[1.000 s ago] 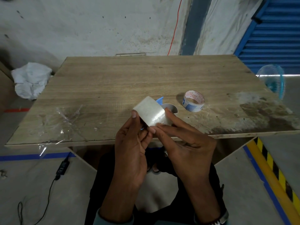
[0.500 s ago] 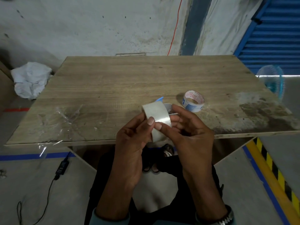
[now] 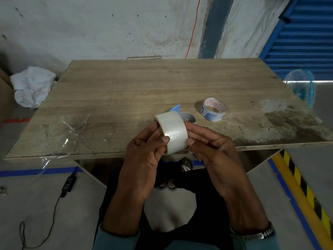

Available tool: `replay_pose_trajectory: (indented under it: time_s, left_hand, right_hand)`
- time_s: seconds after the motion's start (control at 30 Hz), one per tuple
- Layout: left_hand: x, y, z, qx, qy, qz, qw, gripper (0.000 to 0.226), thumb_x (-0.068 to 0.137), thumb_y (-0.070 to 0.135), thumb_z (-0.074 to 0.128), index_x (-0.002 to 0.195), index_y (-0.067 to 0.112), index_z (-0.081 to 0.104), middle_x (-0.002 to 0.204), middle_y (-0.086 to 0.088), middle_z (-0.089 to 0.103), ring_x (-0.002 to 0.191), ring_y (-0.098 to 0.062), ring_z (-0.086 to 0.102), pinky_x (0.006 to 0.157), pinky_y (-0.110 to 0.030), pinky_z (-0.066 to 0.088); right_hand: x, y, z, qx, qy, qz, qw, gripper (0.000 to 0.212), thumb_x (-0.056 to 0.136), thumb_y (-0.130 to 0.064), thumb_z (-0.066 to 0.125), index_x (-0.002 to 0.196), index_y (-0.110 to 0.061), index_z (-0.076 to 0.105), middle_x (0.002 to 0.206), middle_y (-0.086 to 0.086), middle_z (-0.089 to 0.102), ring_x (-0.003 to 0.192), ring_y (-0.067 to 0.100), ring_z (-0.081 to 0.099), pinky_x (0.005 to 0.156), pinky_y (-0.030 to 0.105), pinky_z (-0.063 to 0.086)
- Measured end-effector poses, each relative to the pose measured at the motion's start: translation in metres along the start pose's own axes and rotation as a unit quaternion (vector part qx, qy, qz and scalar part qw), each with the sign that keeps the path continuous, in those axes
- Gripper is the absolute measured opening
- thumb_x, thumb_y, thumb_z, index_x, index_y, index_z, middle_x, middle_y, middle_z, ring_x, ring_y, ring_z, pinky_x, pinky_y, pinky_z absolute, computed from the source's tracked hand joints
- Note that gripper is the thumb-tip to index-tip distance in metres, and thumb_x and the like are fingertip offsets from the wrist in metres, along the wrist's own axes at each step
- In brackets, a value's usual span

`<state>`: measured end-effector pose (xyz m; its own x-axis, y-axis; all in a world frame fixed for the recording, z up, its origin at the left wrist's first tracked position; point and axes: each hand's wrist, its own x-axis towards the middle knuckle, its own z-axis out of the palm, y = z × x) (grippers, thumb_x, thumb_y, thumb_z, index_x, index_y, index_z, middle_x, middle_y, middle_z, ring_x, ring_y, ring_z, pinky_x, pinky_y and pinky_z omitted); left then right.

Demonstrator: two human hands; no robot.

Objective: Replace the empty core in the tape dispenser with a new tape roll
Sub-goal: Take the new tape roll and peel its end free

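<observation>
A new roll of clear tape is held above the near edge of the wooden table. My left hand grips its left side, thumb pressed on the outer wrap. My right hand holds its right side with curled fingers, thumb tip on the wrap. Just behind the roll lies the blue and grey tape dispenser, mostly hidden by the roll. The empty core, white with red and blue print, stands on the table to the right.
Crumpled clear plastic wrap lies on the table's near left. A white bag sits on the floor at the left, a blue fan at the right. A black cable and adapter lie on the floor.
Both hands have turned the tape roll between them and lowered it slightly toward me. The core and dispenser have not moved.
</observation>
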<state>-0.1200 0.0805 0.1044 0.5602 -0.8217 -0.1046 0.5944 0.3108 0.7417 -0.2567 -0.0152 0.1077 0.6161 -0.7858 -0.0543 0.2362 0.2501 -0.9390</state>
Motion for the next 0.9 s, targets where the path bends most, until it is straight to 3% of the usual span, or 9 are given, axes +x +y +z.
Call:
replay_pose_trajectory:
  time_s: [0.13,0.2,0.23,0.3,0.43,0.53,0.7,0.83,0.9]
  left_hand:
    - [0.001,0.0,0.001,-0.053,0.022,-0.03,0.998,0.045,0.078,-0.006,0.064,0.12,0.004,0.073,0.119,-0.011,0.08,0.112,-0.015,0.077,0.089,-0.017,0.06]
    - [0.0,0.001,0.0,-0.082,0.021,-0.044,0.995,0.042,0.079,-0.003,0.062,0.119,0.002,0.075,0.125,-0.014,0.078,0.118,-0.019,0.075,0.1,-0.023,0.058]
    - [0.0,0.001,0.0,-0.094,0.02,-0.051,0.994,0.044,0.081,-0.001,0.06,0.124,0.0,0.073,0.13,-0.017,0.075,0.124,-0.022,0.072,0.109,-0.028,0.054]
    - [0.001,0.002,-0.003,-0.127,0.01,-0.066,0.99,0.05,0.085,0.002,0.056,0.133,-0.004,0.068,0.137,-0.021,0.071,0.13,-0.026,0.068,0.116,-0.034,0.049]
    - [-0.001,0.001,-0.001,-0.117,-0.023,-0.05,0.992,0.05,0.091,0.002,0.054,0.14,-0.006,0.06,0.137,-0.02,0.071,0.134,-0.027,0.065,0.115,-0.033,0.049]
    - [-0.003,0.002,0.002,-0.077,-0.046,-0.029,0.996,0.05,0.091,0.001,0.061,0.14,-0.003,0.062,0.118,-0.009,0.079,0.123,-0.019,0.072,0.106,-0.026,0.055]
    - [-0.005,-0.001,0.006,-0.033,-0.02,-0.001,0.999,0.045,0.088,0.001,0.067,0.133,0.0,0.068,0.136,-0.02,0.071,0.124,-0.022,0.071,0.1,-0.023,0.058]
    - [-0.006,0.001,0.005,0.01,0.003,0.019,1.0,0.047,0.078,0.003,0.08,0.121,-0.011,0.067,0.116,-0.021,0.069,0.098,-0.016,0.073,0.079,-0.018,0.061]
    - [-0.007,0.004,0.002,0.043,0.011,0.023,0.999,0.033,0.079,0.004,0.079,0.11,-0.006,0.075,0.105,-0.015,0.076,0.09,-0.013,0.077,0.073,-0.018,0.061]
  right_hand:
    - [-0.004,-0.006,0.001,0.006,-0.009,-0.005,1.0,0.038,0.094,0.015,0.061,0.12,-0.006,0.077,0.112,0.012,0.083,0.092,0.01,0.079,0.072,0.015,0.057]
    - [-0.006,-0.008,0.002,0.013,-0.001,0.001,1.0,0.035,0.095,0.013,0.061,0.115,-0.009,0.08,0.107,0.011,0.084,0.083,0.012,0.08,0.064,0.026,0.062]
    - [-0.007,-0.008,0.002,0.009,0.002,0.004,1.0,0.033,0.096,0.008,0.062,0.112,-0.012,0.083,0.107,0.012,0.084,0.082,0.017,0.081,0.064,0.036,0.064]
    - [-0.008,-0.009,0.003,0.006,0.014,0.004,1.0,0.027,0.096,-0.004,0.067,0.107,-0.019,0.086,0.106,0.012,0.084,0.081,0.024,0.081,0.072,0.044,0.059]
    - [-0.006,-0.011,0.004,0.007,0.026,-0.02,0.999,0.022,0.088,-0.018,0.073,0.105,-0.018,0.086,0.106,0.013,0.083,0.094,0.025,0.081,0.076,0.037,0.065]
    - [-0.005,-0.011,0.004,0.005,0.036,-0.04,0.999,0.026,0.08,-0.015,0.08,0.105,-0.015,0.085,0.105,0.011,0.084,0.099,0.022,0.08,0.08,0.029,0.063]
    - [-0.009,-0.013,0.012,-0.09,0.036,-0.105,0.99,0.039,0.08,-0.009,0.087,0.117,-0.02,0.081,0.113,0.003,0.083,0.107,0.021,0.079,0.089,0.038,0.064]
    - [-0.013,-0.017,0.018,-0.133,0.029,-0.145,0.98,0.042,0.083,-0.007,0.088,0.118,-0.029,0.08,0.119,0.003,0.08,0.109,0.018,0.078,0.087,0.038,0.066]
    - [-0.014,-0.018,0.017,-0.127,0.023,-0.145,0.981,0.043,0.082,-0.005,0.088,0.119,-0.026,0.08,0.119,0.004,0.08,0.109,0.019,0.078,0.088,0.038,0.066]
